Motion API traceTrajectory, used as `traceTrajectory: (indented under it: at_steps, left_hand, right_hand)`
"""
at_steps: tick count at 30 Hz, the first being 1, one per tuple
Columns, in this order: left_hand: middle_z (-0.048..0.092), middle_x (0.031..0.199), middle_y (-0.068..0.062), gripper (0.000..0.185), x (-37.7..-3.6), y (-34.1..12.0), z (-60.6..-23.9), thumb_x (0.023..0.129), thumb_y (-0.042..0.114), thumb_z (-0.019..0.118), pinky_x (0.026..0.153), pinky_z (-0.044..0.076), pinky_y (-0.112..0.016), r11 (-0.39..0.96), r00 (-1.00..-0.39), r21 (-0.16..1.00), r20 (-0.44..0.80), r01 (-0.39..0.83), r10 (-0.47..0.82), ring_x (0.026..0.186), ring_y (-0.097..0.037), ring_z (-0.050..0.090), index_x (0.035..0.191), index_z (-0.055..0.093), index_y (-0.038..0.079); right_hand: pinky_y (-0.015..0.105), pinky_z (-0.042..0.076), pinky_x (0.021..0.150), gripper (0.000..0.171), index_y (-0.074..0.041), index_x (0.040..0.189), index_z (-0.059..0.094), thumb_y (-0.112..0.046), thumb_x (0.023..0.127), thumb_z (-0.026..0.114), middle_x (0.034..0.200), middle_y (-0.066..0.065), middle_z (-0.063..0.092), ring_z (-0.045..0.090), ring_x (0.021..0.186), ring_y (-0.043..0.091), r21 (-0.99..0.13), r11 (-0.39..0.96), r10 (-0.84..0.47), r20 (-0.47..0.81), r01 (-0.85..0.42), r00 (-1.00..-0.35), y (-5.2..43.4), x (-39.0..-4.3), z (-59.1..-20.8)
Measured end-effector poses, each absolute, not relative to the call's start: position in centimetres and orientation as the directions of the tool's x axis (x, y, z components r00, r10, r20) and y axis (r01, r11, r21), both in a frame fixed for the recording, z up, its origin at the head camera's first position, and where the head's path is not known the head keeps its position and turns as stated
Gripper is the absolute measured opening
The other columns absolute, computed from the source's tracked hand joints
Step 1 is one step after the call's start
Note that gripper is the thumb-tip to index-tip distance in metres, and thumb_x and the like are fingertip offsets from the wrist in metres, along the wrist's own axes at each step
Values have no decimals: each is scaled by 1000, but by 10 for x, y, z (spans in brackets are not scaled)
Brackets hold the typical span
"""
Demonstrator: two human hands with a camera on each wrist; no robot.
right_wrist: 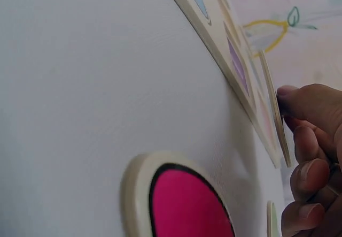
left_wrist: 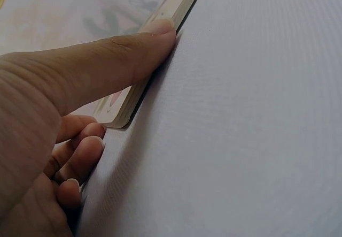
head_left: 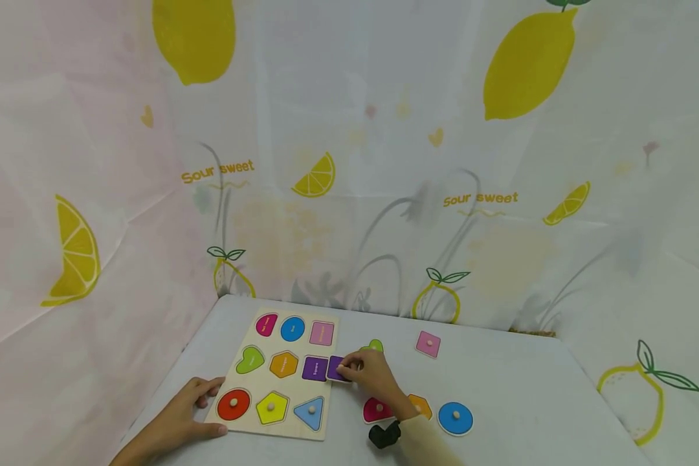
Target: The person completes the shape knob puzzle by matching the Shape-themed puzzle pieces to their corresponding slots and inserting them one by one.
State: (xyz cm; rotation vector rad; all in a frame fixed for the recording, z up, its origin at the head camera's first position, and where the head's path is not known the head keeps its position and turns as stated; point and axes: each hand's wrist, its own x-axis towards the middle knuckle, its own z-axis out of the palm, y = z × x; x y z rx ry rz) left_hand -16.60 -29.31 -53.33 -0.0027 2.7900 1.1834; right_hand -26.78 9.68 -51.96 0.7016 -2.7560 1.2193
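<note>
My right hand [head_left: 375, 373] pinches a purple square puzzle piece [head_left: 334, 367] by its knob, at the right edge of the wooden shape board [head_left: 279, 424]. The piece overlaps the board beside the purple square slot [head_left: 314, 369]; in the right wrist view the thin piece [right_wrist: 275, 108] stands tilted close to the board's surface. My left hand [head_left: 183, 411] rests at the board's near left corner. Its straight thumb [left_wrist: 123, 55] touches the front edge, and the other fingers bend loosely by the left side. A red circle [head_left: 233, 414], yellow pentagon and light blue triangle sit in the front row.
Right of the board lie a pink piece [head_left: 428, 344], a green piece [head_left: 375, 345], a magenta piece [head_left: 376, 411], an orange piece [head_left: 421, 406] and a blue round piece [head_left: 455, 424]. A lemon-print cloth [head_left: 349, 194] hangs behind the white table [head_left: 512, 388].
</note>
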Motion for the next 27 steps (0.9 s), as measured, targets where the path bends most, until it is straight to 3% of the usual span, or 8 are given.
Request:
traceTrajectory:
  at_steps: [11,19,27]
  left_hand:
    - [48,109,-4,103,-168,-292,-531,61,35,99,76,43,-27,704,-995,710,-88,-34,41,98,-20,43,146,53,-1]
    - [48,110,-4,101,-166,-293,-531,63,35,99,76,42,-26,703,-995,711,-88,-26,52,99,-20,43,145,53,-1]
    - [48,110,-4,100,-165,-293,-531,64,34,98,78,41,-29,703,-994,711,-85,-17,62,99,-20,43,145,53,-1]
  right_hand:
    - [20,38,57,11,-15,86,78,-25,91,81,66,-12,52,45,64,2,-665,583,-397,267,-466,-878,74,-273,-515]
    - [20,37,55,12,-14,85,79,-25,91,81,64,-12,51,45,62,2,-671,601,-393,225,-434,-892,60,-271,-521]
    - [20,37,57,11,-14,83,79,-23,89,82,63,-13,49,43,62,2,-606,635,-392,282,-479,-876,50,-272,-522]
